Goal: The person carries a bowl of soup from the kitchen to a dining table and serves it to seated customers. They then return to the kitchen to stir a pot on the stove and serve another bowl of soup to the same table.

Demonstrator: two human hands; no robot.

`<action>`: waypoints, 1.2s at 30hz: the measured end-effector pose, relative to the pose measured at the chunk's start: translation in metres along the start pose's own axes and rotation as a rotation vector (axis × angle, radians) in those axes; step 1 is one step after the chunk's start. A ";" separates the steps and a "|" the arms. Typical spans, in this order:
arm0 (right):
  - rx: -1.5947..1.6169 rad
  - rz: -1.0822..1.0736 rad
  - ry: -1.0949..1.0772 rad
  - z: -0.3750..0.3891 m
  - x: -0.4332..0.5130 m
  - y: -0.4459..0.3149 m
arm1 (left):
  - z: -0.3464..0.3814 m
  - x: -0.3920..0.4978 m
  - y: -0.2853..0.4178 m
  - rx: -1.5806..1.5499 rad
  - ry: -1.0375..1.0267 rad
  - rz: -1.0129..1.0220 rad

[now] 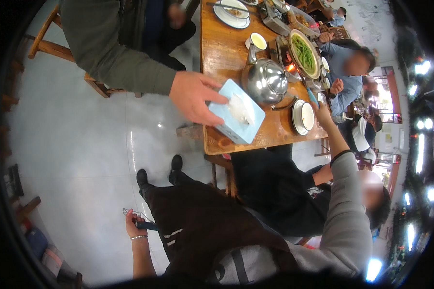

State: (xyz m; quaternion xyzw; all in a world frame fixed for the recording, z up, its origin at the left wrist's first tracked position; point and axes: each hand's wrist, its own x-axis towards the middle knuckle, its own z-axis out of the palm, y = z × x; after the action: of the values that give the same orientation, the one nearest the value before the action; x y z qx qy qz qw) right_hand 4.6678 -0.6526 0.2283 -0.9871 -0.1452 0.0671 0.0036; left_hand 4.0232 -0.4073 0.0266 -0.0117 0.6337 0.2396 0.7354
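Note:
My left hand [134,222], with a bracelet at the wrist, is low at the left over the floor. It is closed on the dark handle [146,225] of a tool with a thin wire frame. My right hand [322,111] reaches over the table's right side and holds a long, thin tool by its light blue handle [312,96]. The tool's far end lies by a lit tabletop stove [291,68], beside a round pan of green vegetables [303,53]. A metal kettle [264,81] stands left of my right hand, and stacked white dishes [303,117] are nearer.
Another person's hand [195,97] holds a blue tissue box [240,112] over the corner of the wooden table [220,139]. A seated person in black [275,195] is beside me; one in a blue shirt [347,86] sits across. A wooden chair [54,48] stands upper left.

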 end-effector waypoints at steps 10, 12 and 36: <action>-0.139 -0.036 -0.004 -0.008 0.006 -0.029 | -0.010 -0.003 0.001 -0.052 0.099 0.046; -0.159 -0.019 -0.004 -0.007 0.009 -0.029 | -0.013 -0.003 0.002 -0.059 0.097 0.052; 0.419 0.150 -0.059 -0.019 -0.166 -0.026 | 0.028 0.006 0.047 -0.025 -0.049 -0.021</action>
State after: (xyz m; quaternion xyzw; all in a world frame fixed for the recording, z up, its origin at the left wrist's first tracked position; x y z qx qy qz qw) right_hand 4.5055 -0.6750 0.2700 -0.9704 -0.0544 0.1247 0.1996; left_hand 4.0323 -0.3545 0.0394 -0.0217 0.6125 0.2397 0.7530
